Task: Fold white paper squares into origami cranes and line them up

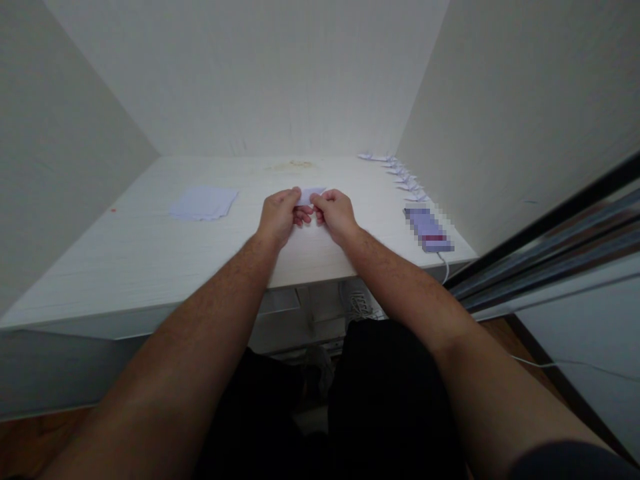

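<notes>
Between my two hands is a small folded piece of white paper (311,195), held just above the white desk (215,260). My left hand (281,212) pinches its left end with thumb and fingers. On the other end, my right hand (336,212) closes its thumb and forefinger, with the other fingers curled below. The fingers hide parts of the paper's lower edge. A loose stack of white paper sheets (204,203) lies flat to the left of my left hand.
Several small folded white paper pieces (406,180) stand in a row along the desk's right side. Nearer me lies a phone (427,229) with a white cable (446,270) over the front edge. Walls enclose the desk at back, left and right.
</notes>
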The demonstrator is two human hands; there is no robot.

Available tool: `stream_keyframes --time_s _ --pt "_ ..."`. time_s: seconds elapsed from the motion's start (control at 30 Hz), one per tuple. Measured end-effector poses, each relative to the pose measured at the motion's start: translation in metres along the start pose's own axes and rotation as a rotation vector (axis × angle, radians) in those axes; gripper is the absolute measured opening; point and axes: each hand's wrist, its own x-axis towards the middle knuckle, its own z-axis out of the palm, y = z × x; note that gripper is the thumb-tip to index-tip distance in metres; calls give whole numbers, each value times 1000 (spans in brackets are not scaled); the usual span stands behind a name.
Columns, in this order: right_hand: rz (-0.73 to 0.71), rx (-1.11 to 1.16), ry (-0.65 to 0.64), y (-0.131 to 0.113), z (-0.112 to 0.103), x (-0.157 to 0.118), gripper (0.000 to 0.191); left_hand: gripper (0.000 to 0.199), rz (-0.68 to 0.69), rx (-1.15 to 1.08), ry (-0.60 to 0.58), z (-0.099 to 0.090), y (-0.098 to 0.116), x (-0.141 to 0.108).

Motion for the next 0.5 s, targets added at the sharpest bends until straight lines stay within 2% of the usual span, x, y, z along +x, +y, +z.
stream_keyframes --time_s 0.07,0.17,0.2,0.37,0.43,0.5 --pt "12 -14 -10 -1 0 0 28 25 25 -3 13 -1 -1 1" --pt "37 -2 -47 -3 -2 0 24 9 73 37 39 -1 -1 0" --pt "43 13 -59 -4 -2 -1 23 9 84 58 50 0 -1 -1" --pt "12 -40 -9 0 -1 1 25 36 112 132 81 0 -1 -3" --pt "-21 -92 23 3 0 2 26 35 102 145 87 -1 -4 -1" --pt "-59 -131 38 5 0 2 25 22 93 157 105 -2 -7 1"
